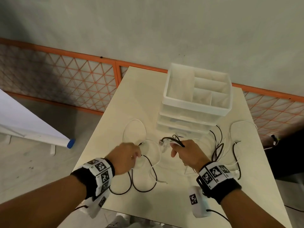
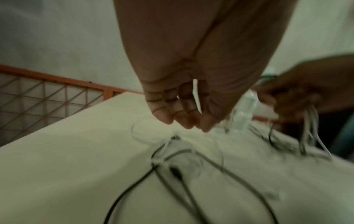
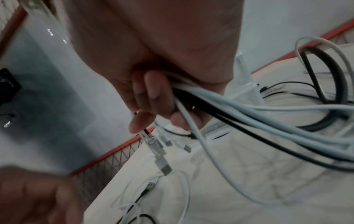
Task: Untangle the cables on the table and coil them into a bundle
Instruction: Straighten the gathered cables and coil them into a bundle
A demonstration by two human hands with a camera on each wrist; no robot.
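Black and white cables lie tangled on the pale table. My right hand grips a bundle of several white and black cables in its fist; their plugs, one a USB plug, stick out past the fingers. From the fist the strands run right to loose loops beside the organizer. My left hand hovers over black cable loops and a white loop. Its fingers hang loosely curled above the cables, with nothing seen between them.
A white plastic drawer organizer stands at the table's far side, just beyond my right hand. An orange mesh fence runs behind the table. A white roll with a blue cap lies on the floor at left. A dark object sits off the right edge.
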